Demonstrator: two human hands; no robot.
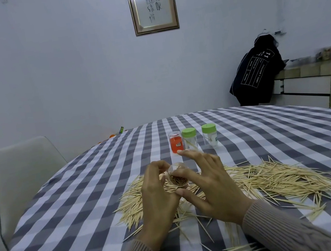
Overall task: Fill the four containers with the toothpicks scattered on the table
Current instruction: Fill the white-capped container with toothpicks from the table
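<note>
**One jar nearly packed, three waiting at the back**

In the lower middle of the frame the left hand [159, 192] wraps its curled fingers round a small clear plastic jar [177, 176], tipped so its open mouth faces the camera. That tilt looks deliberate: it lets the person see the brown tips of the toothpicks already packed inside and slide more in lengthwise. The right hand [209, 185] meets it from the right, its thumb and a bent finger pressed against the jar's rim, apparently steadying or tamping the bundle, while its index finger sticks out straight toward the back of the table. Whether it pinches a loose toothpick I cannot tell.

The pale wooden toothpicks [274, 180] lie in a wide scatter on the grey and white checked tablecloth [75, 201], directly beneath the hands and spreading to the right of the frame, so each pick is a short reach.

Just above the hands, in the centre, stand the other three containers in a row: a clear jar with an orange-red label [176, 142], then two clear jars with green lids, one beside it [190, 139] and one further right [210, 135]. They look almost empty, so most of the task seems to remain.

A framed calligraphy sheet [152, 5] hangs at the top centre; a person in a dark jacket [257, 72] leans on a counter at the right.
</note>
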